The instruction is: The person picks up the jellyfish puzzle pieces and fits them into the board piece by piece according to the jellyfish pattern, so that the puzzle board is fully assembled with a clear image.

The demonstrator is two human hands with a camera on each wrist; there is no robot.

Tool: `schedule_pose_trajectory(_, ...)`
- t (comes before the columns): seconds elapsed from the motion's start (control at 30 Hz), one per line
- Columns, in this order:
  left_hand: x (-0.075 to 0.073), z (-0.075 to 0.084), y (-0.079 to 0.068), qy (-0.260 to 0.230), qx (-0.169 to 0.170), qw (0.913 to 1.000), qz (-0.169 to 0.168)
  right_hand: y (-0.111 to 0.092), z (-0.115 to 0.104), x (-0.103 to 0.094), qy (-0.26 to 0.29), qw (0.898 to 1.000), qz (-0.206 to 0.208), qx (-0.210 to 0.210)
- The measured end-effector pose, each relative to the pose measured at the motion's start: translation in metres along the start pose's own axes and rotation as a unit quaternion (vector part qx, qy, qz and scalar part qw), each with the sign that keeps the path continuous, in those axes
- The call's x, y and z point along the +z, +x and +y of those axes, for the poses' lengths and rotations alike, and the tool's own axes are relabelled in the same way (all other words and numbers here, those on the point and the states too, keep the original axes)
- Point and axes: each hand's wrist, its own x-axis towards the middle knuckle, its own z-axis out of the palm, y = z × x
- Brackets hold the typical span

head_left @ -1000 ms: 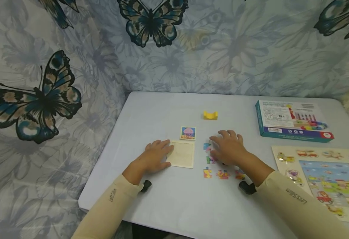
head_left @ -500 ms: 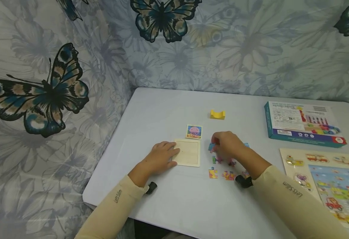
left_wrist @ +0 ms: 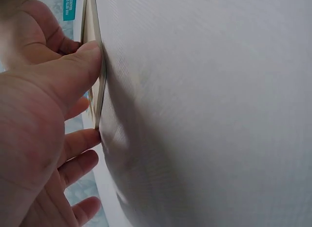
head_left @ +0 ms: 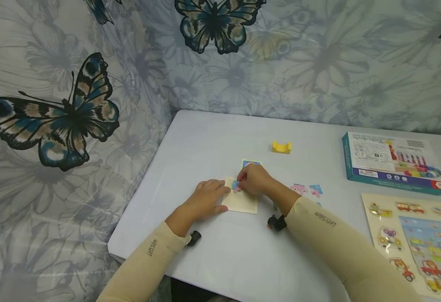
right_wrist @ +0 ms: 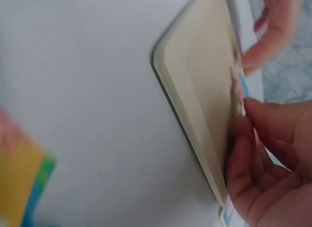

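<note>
A shallow wooden puzzle tray (head_left: 244,205) lies on the white table. My left hand (head_left: 203,199) rests at its left edge with fingers spread; in the left wrist view the thumb touches the tray's rim (left_wrist: 101,100). Over the upper left of the tray, my right hand (head_left: 256,178) pinches a blue-and-pink jigsaw piece (head_left: 236,185) between thumb and fingertips. The right wrist view shows that piece (right_wrist: 240,85) at the tray's far inner side. A small picture card (head_left: 251,162) behind the tray is partly covered by the right hand.
Loose jigsaw pieces (head_left: 298,188) lie right of the tray, some hidden under the right forearm. A yellow curved block (head_left: 281,147) sits farther back. At the right are a flat toy box (head_left: 394,161) and a vehicle picture puzzle board (head_left: 388,222).
My right hand has gone from the loose pieces leftward to the tray, carrying a blue-and-pink jigsaw piece it picked up. The left hand stays at the tray's edge. The head view has shifted slightly.
</note>
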Motion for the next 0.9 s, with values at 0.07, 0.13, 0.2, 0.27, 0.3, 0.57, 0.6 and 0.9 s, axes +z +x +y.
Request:
schedule_pose_trajectory(0.07, 0.0, 0.001, 0.001, -0.002, 0.004, 1.0, 0.004, 0.002, -0.002, 0.004, -0.027, 1.0, 0.01, -0.009)
schedule_pose_trajectory(0.13, 0.0, 0.002, 0.001, -0.003, 0.005, 1.0, 0.005, 0.004, -0.005, 0.008, -0.047, 0.999, 0.018, -0.017)
schedule_pose_trajectory(0.2, -0.002, 0.003, 0.001, 0.002, 0.003, 1.0, 0.0, 0.007, -0.008, 0.01, -0.066, 0.997, 0.025, -0.03)
schedule_pose_trajectory(0.27, -0.003, 0.004, 0.001, 0.012, 0.001, 0.9999, -0.008, 0.009, -0.012, 0.011, -0.077, 0.996, 0.026, -0.035)
schedule_pose_trajectory(0.3, -0.003, 0.004, 0.001, 0.02, -0.001, 0.9997, -0.012, 0.01, -0.013, 0.011, -0.082, 0.996, 0.027, -0.036)
schedule_pose_trajectory(0.57, -0.005, 0.006, 0.003, 0.054, -0.012, 0.9978, -0.037, 0.013, -0.013, 0.01, -0.102, 0.994, 0.033, -0.027)
schedule_pose_trajectory(0.6, -0.005, 0.006, 0.004, 0.054, -0.013, 0.9977, -0.039, 0.011, -0.011, 0.009, -0.101, 0.994, 0.031, -0.03)
schedule_pose_trajectory(0.9, -0.012, 0.007, 0.008, 0.06, 0.0, 0.9977, -0.029, -0.036, 0.025, -0.045, -0.118, 0.992, 0.043, 0.007)
